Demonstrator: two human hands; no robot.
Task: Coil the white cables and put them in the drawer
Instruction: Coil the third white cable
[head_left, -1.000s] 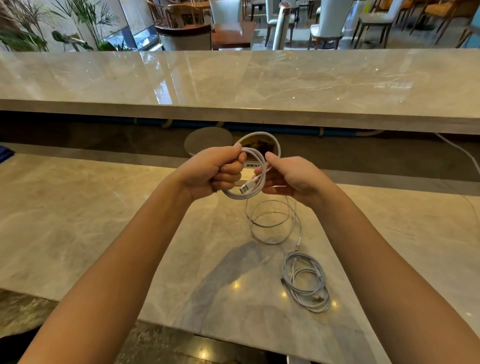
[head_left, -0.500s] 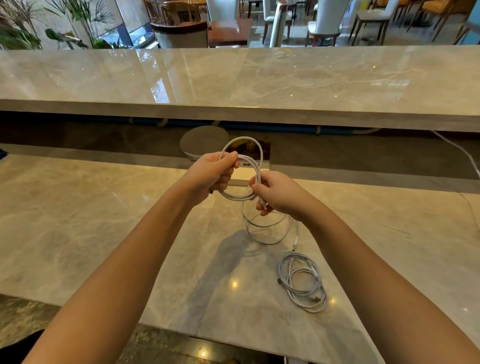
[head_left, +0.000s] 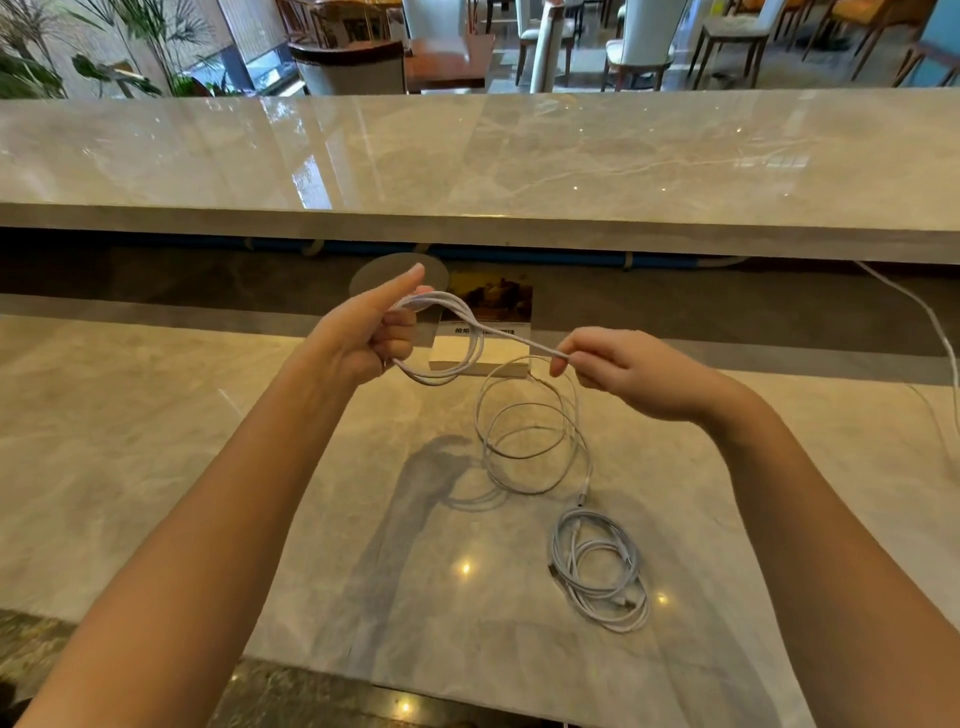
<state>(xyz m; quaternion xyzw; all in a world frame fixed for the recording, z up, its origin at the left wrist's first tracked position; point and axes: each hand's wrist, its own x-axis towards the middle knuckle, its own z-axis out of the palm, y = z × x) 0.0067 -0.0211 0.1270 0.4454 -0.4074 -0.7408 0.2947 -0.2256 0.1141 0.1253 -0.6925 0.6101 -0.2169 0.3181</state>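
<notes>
My left hand grips a small coil of white cable above the marble counter, thumb pointing up. From that coil a strand runs right to my right hand, which pinches it between thumb and fingers. Below the hands the same cable hangs in loose loops down to the counter. A second white cable lies coiled on the counter near my right forearm. No drawer is in view.
The marble counter spreads left and right, with a higher marble ledge behind it. A small sign card and a round grey disc stand at the back. Another white wire trails at the far right.
My hands have moved apart. The right hand slid out to the right along the cable, drawing a strand taut from the coil in my left hand.
</notes>
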